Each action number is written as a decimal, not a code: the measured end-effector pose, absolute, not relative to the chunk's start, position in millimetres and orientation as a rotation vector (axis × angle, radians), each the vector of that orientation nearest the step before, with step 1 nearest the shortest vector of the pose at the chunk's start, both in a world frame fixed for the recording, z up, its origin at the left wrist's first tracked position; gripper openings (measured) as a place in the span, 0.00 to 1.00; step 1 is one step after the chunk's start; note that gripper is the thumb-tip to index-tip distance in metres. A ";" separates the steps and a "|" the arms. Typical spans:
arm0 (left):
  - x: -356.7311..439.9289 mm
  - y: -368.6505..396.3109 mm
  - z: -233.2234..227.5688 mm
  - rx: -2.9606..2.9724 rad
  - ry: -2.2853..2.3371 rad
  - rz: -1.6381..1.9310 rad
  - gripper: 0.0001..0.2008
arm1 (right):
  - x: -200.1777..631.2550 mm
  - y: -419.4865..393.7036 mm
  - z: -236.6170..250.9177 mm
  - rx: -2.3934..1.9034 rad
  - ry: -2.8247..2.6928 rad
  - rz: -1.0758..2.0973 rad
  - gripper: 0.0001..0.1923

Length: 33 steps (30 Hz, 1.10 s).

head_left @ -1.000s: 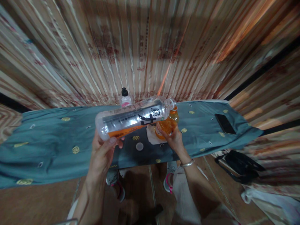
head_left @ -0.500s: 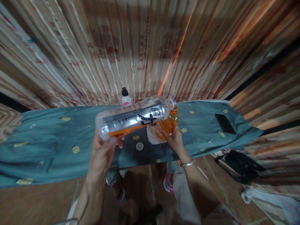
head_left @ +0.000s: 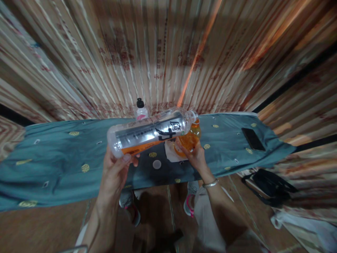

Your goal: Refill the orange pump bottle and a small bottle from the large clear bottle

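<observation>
My left hand [head_left: 117, 168] is closed round the base of a large clear plastic bottle [head_left: 147, 133] with a silver and orange label. That bottle lies tilted nearly flat, its open mouth right at the mouth of a smaller bottle of orange liquid [head_left: 194, 135]. Whether the two mouths touch I cannot tell. Around the smaller bottle's side wraps my right hand [head_left: 196, 154]; the bottle stands on or just over a white cloth [head_left: 171, 153], partly hidden. A round whitish cap [head_left: 157, 164] rests on the tablecloth between my hands.
A pump-style bottle with a black top [head_left: 140, 105] stands at the table's back edge. On the green patterned tablecloth [head_left: 60, 151] a black phone [head_left: 253, 139] lies to the right. A black bag [head_left: 270, 186] is on the floor at right. Curtains [head_left: 118, 52] hang behind.
</observation>
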State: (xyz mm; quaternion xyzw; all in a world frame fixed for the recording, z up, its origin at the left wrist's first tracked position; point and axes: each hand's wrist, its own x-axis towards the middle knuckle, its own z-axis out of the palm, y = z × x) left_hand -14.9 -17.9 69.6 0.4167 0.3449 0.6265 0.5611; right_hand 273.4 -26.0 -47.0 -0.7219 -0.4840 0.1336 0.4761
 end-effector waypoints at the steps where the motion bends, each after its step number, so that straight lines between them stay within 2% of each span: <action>1: -14.8 -18.1 70.0 0.981 0.819 1.475 0.21 | 273.4 -26.1 -47.2 -1.764 -1.182 0.323 0.40; 10: -13.7 -17.7 70.8 0.945 0.849 1.474 0.24 | 272.6 -26.9 -43.4 -1.783 -1.197 0.332 0.40; 15: -15.6 -17.6 69.5 0.989 0.842 1.459 0.23 | 272.7 -27.1 -45.0 -1.764 -1.191 0.322 0.39; 27: -13.3 -16.5 69.5 0.941 0.803 1.493 0.23 | 272.9 -26.5 -42.8 -1.811 -1.176 0.359 0.41; 33: -14.2 -16.3 69.2 0.925 0.796 1.489 0.27 | 270.7 -27.5 -39.7 -1.774 -1.186 0.357 0.40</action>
